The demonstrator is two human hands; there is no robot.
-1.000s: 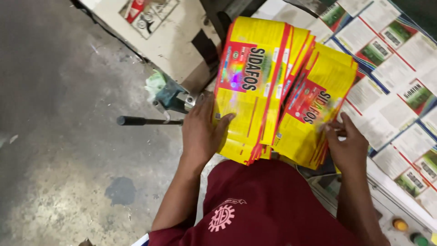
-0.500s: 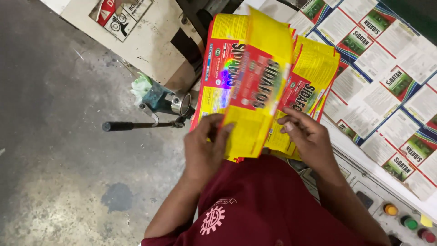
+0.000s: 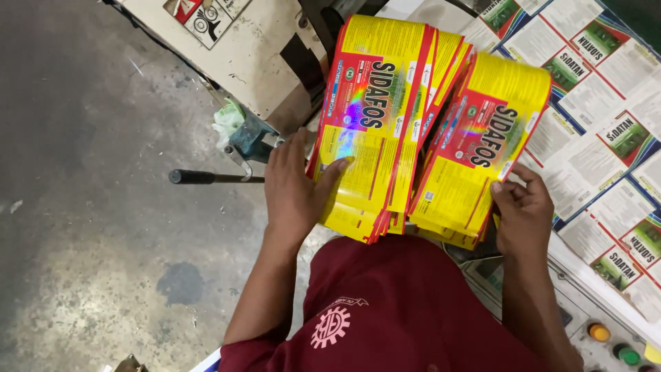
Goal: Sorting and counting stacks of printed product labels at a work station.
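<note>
My left hand grips the lower left edge of a thick stack of yellow and red printed labels, thumb lying across the top sheet. My right hand holds the lower right corner of a second fanned batch of the same yellow labels. Both batches are fanned apart side by side in front of my chest, above my maroon shirt.
A sheet of white, green and blue labels covers the machine table on the right. Coloured push buttons sit at the lower right. A black lever handle sticks out over the grey concrete floor on the left.
The single gathered stack has been split into two fanned batches. My right hand has moved out to the right with its batch, while my left hand stays on the left one.
</note>
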